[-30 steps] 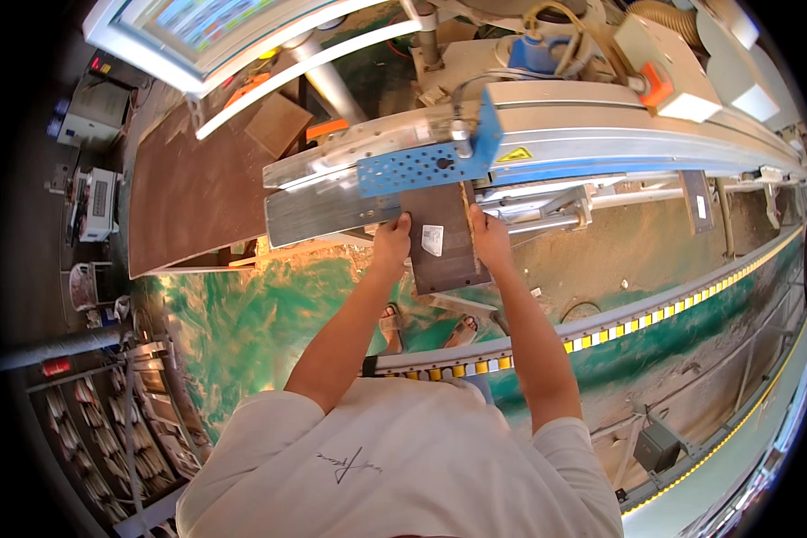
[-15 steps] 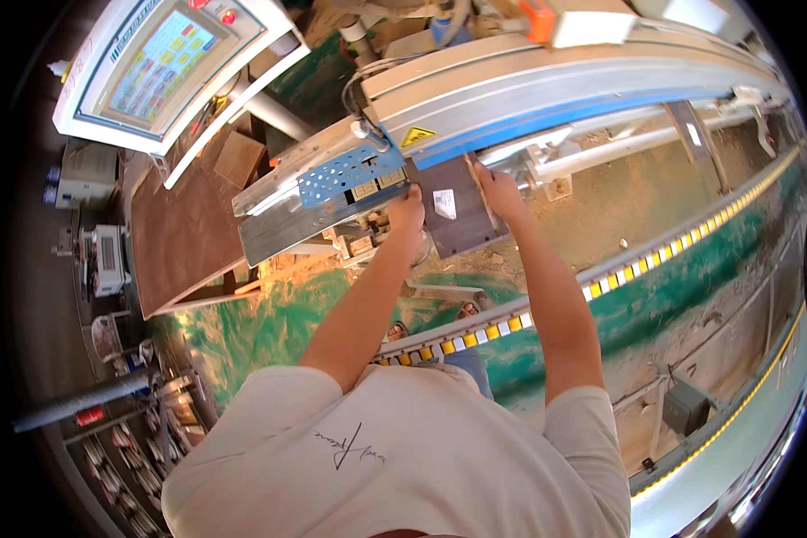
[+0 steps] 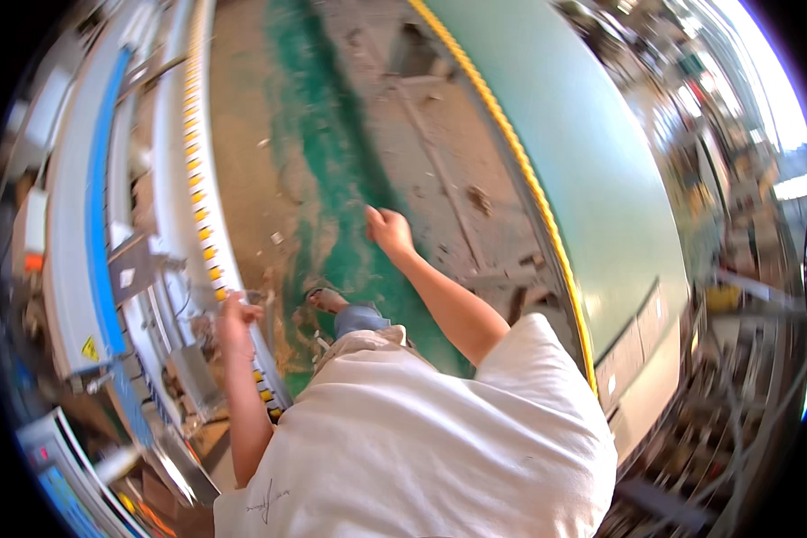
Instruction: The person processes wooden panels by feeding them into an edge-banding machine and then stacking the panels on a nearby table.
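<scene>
Far left, beyond your left hand: control screen (image 3: 67, 489) low down, then the long machine (image 3: 70, 242) with its blue strip (image 3: 99, 206). The dark panel (image 3: 136, 255) with a white label sits against that strip, out left of your left hand and a bit higher; neither hand is on it. Next, the rail (image 3: 208, 224) with yellow and white blocks runs right beside your left hand (image 3: 235, 314). Fingers there look partly bent, but blurred: can't tell how far they close, whether they touch the rail, or if anything small is in them. Best to lift that hand well off the rail as you turn, so fingers don't snag.

Between your hands: one sandalled foot (image 3: 329, 301) on the dusty green floor (image 3: 318, 179). Footing is probably slippery, so short steps.

Your right hand (image 3: 391, 235) hangs over the floor, fingers loosely curled in, nothing seen in it. Right of it, the yellow edging (image 3: 520, 148) and pale green belt (image 3: 592, 179); brown panels (image 3: 632, 345) with white labels lie lower, well apart from your right hand. If you take one, grip both long edges, label uncovered, and lift it clear of the edging.
</scene>
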The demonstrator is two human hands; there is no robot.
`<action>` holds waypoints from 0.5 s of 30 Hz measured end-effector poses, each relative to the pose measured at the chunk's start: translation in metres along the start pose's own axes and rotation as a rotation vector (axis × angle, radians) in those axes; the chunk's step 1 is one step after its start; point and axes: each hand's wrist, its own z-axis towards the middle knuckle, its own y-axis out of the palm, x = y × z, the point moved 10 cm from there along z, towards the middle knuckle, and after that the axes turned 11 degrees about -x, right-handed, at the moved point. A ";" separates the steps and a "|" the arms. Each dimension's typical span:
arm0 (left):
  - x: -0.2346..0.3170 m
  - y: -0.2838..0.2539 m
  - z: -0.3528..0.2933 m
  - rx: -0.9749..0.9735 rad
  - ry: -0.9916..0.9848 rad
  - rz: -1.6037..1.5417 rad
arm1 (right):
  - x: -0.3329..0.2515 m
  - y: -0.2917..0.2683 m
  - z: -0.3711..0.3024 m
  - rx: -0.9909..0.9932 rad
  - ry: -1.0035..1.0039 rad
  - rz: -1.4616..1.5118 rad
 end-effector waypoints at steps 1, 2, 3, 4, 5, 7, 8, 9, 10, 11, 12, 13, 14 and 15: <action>-0.012 0.094 -0.015 -0.159 -0.025 0.100 | 0.050 -0.058 -0.061 0.097 0.097 -0.013; -0.021 0.179 -0.034 -0.335 -0.052 0.197 | 0.104 -0.106 -0.113 0.178 0.084 0.026; -0.059 0.216 -0.042 -0.427 -0.108 0.217 | 0.145 -0.143 -0.175 0.260 0.045 0.002; -0.106 0.246 -0.052 -0.505 -0.158 0.233 | 0.180 -0.170 -0.236 0.337 0.060 0.113; -0.150 0.268 -0.062 -0.571 -0.254 0.285 | 0.211 -0.194 -0.298 0.414 0.063 0.227; -0.217 0.304 -0.098 -0.698 -0.357 0.443 | 0.293 -0.248 -0.443 0.638 0.264 0.257; -0.234 0.347 -0.111 -0.790 -0.383 0.503 | 0.328 -0.292 -0.514 0.809 0.260 0.341; -0.245 0.360 -0.132 -0.800 -0.410 0.526 | 0.352 -0.301 -0.582 0.991 0.295 0.595; -0.254 0.368 -0.154 -0.804 -0.436 0.547 | 0.376 -0.318 -0.645 1.150 0.284 0.658; -0.270 0.379 -0.178 -0.820 -0.465 0.570 | 0.416 -0.341 -0.711 1.276 0.264 0.630; -0.288 0.379 -0.195 -0.822 -0.484 0.551 | 0.437 -0.365 -0.768 1.349 0.297 0.532; -0.308 0.378 -0.209 -0.807 -0.526 0.577 | 0.466 -0.391 -0.822 1.501 0.280 0.466; -0.326 0.373 -0.215 -0.771 -0.556 0.612 | 0.481 -0.409 -0.866 1.606 0.464 0.295; -0.345 0.368 -0.226 -0.772 -0.579 0.662 | 0.491 -0.424 -0.918 1.731 0.610 0.050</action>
